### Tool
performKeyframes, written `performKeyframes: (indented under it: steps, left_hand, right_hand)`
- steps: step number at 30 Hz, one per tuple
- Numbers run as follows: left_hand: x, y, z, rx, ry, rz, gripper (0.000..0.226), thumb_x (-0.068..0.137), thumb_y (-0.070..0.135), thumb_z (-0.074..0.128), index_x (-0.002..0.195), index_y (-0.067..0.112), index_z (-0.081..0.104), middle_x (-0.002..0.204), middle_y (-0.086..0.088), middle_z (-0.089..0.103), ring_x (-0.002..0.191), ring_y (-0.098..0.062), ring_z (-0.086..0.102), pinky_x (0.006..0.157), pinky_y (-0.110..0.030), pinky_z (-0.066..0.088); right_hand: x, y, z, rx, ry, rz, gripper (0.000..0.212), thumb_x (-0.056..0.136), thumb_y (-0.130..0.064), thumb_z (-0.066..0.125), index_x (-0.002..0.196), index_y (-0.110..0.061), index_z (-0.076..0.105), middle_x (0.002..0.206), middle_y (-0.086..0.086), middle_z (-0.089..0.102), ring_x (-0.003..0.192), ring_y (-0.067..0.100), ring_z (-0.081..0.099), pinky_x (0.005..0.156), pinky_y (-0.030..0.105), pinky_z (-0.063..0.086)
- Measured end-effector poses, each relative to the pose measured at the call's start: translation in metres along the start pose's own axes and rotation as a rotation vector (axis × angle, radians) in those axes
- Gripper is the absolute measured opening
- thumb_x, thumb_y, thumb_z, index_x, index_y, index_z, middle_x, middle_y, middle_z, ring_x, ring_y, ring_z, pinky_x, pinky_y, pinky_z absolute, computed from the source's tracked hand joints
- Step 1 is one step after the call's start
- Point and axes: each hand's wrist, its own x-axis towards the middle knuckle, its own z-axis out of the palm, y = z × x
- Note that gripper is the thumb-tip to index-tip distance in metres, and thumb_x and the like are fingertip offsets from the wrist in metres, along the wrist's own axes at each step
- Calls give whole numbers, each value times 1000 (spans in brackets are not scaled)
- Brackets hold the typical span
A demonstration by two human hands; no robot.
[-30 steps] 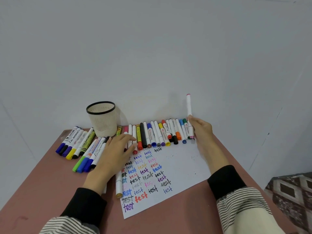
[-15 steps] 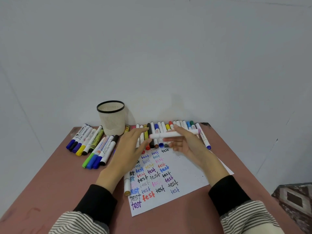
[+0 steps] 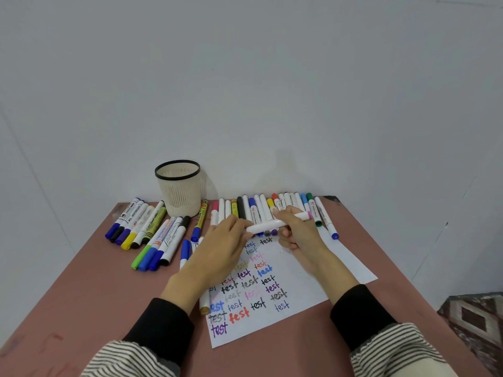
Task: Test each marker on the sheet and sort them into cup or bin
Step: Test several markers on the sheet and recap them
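Both hands meet over the top of the sheet (image 3: pixel 313 281), sharing 1 white marker (image 3: pixel 268 226) with a pink end. The right hand (image 3: pixel 298 232) curls its fingers round the barrel, the pink end poking out past its knuckles toward the right. The left hand (image 3: pixel 227 247) pinches the opposite, white end between thumb and fingertips. The marker lies nearly level, held clear above the paper.

The cup (image 3: pixel 179 189), a cream ribbed pot with a black rim, stands upright at the back of the table (image 3: pixel 89 300), near the wall. Its inside shows only a pale slotted wall; what lies at the bottom cannot be seen from here.

A row of markers (image 3: pixel 275 206) runs along the far edge just behind the hands, caps pointing toward the person. To the left of the cup lies a cluster of markers (image 3: pixel 136 224), and beside it a second cluster (image 3: pixel 160 246) with green, blue and black caps. A yellow-barrelled marker (image 3: pixel 200 220) sits just right of the cup, a loose blue marker (image 3: pixel 185 250) lies near the left hand, and a gold-capped marker (image 3: pixel 204 304) rests on the sheet under the left wrist.

The sheet carries rows of the word "test" in many colours.
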Motion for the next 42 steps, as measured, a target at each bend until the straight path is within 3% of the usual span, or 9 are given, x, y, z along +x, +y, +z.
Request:
performKeyframes:
  steps: [5, 12, 17, 23, 27, 33, 36, 38, 42]
  left_hand:
    - [0, 5, -2, -46, -125, -100, 28, 103, 38, 31, 113, 20, 50, 93, 5, 50, 83, -11, 46, 74, -26, 40]
    - [4, 6, -8, 123, -74, -69, 24, 102, 41, 34, 92, 20, 41, 75, 8, 43, 68, -14, 42, 55, -23, 26]
    - [1, 3, -6, 261, -4, 64, 42, 99, 57, 17, 84, 24, 40, 56, 6, 36, 53, -14, 31, 61, -28, 24]
    - [-1, 7, -6, 244, 23, 80, 47, 92, 64, 9, 90, 29, 39, 53, 8, 32, 54, -11, 31, 53, -20, 16]
    - [-1, 6, -5, 233, -22, 35, 39, 93, 62, 19, 96, 30, 42, 55, 6, 36, 52, -8, 33, 51, -21, 20]
    - [-3, -2, -1, 229, 65, 44, 64, 89, 71, 8, 100, 27, 53, 53, 5, 39, 51, -10, 39, 48, -21, 21]
    - [-4, -4, -1, 225, 105, 58, 73, 88, 74, 3, 97, 24, 55, 55, 7, 42, 55, -16, 46, 51, -19, 17]
    - [-3, 0, -2, 200, 101, 61, 66, 90, 72, 12, 97, 22, 54, 57, 8, 42, 58, -19, 48, 53, -18, 17]
    - [1, 3, -5, -25, 48, -73, 33, 95, 52, 37, 110, 25, 48, 75, 9, 49, 66, -7, 46, 55, -19, 27]
  right_hand:
    - [2, 0, -1, 116, -10, 61, 27, 93, -5, 54, 70, -14, 45, 47, 1, 33, 35, 7, 23, 33, 18, 16]
    - [0, -1, 6, 128, -35, 58, 28, 94, -4, 49, 68, -14, 43, 46, 1, 33, 35, 6, 22, 33, 17, 16]
    - [1, -2, 2, 155, -60, 90, 30, 95, -4, 46, 67, -14, 41, 45, 0, 30, 34, 6, 21, 32, 17, 15]
    - [0, -5, -1, 137, -83, 103, 31, 94, -5, 45, 65, -14, 42, 44, -1, 29, 34, 7, 21, 33, 18, 15]
    - [-2, -6, -2, 130, -80, 104, 30, 94, -5, 44, 65, -14, 41, 44, -1, 29, 34, 6, 21, 33, 18, 14]
    - [-2, -5, 1, 106, -56, 59, 24, 95, -8, 52, 72, -13, 45, 45, -1, 30, 34, 6, 21, 32, 17, 16]
    - [-2, -3, 3, 77, -47, 75, 21, 92, -23, 63, 77, -14, 51, 45, -2, 31, 32, 6, 21, 32, 17, 16]
    - [-4, -2, 5, 15, -72, 88, 25, 91, -32, 64, 77, -14, 54, 45, -3, 34, 33, 6, 23, 33, 17, 17]
    - [-5, -3, 5, 60, -65, 27, 27, 95, -33, 56, 80, -11, 60, 46, -3, 38, 37, 7, 28, 38, 18, 21]
